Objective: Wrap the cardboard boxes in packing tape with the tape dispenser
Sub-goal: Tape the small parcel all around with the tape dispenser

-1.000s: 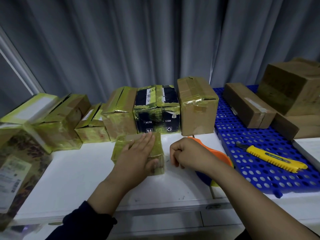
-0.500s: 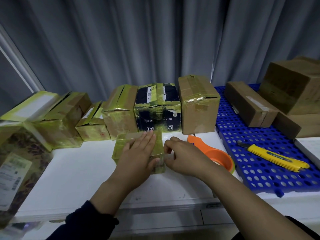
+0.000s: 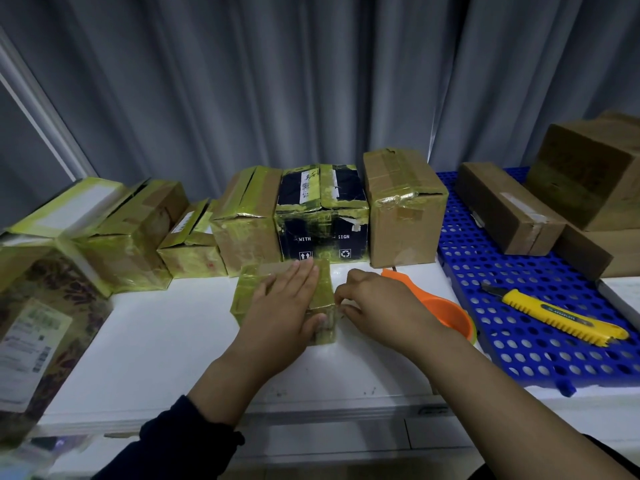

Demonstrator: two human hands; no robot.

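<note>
small taped box (image 3: 254, 289) dead centre, left hand (image 3: 284, 306) spread flat on it | right hand (image 3: 375, 303) has dropped orange tape dispenser (image 3: 448, 315) at 3 o'clock, now pinches box's right edge | strip likely cut, smoothing next

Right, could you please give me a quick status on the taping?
Left hand flat on small box. Right hand pinching its right edge. Tape dispenser lying beside right hand. Nothing in the way.
</note>
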